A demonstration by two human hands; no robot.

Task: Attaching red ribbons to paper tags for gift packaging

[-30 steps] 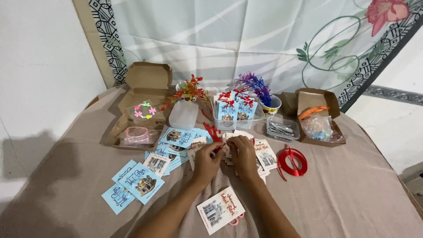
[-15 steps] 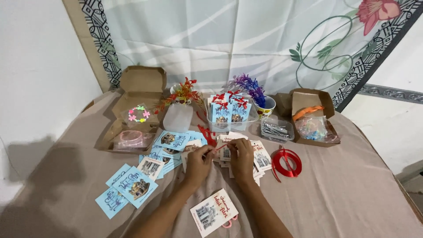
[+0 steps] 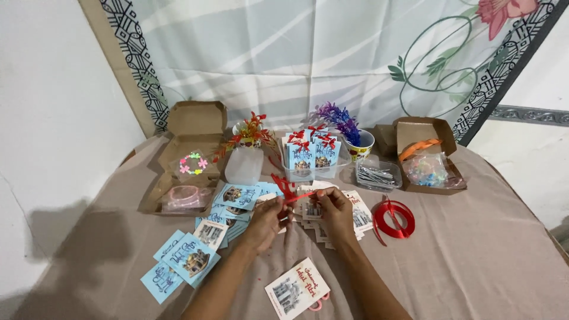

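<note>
Red ribbon point(image 3: 294, 197) is running between the two hands at the middle of the table point(image 3: 486, 249), a short thin strip with its far end curling up and away from the fingers. The left hand point(image 3: 268, 218) is pinching one end between thumb and fingertips, and the right hand point(image 3: 333, 210) is pinching the other end, both closed narrow on it. It looks feather-light, limp and a little slick, so it is likely to slip or twist unless it is held close to the ends and kept lightly taut; pulling hard looks needless, since it bends at a touch.

Under and just beyond the right hand, white cards point(image 3: 355, 210) are lying in a loose pile. Beside the left hand, blue cards point(image 3: 234, 198) are fanning out toward the near-left edge, stiffer and flat. One more white card point(image 3: 296, 289) is lying near the forearms, with something pink peeking from under it.

Right of the hands, well apart, a red ribbon coil point(image 3: 393, 218) is resting on the cloth. Farther back, a clear tub point(image 3: 313, 159) is holding blue cards with red bows. Brown boxes point(image 3: 188, 160) are standing open at the left and right.
</note>
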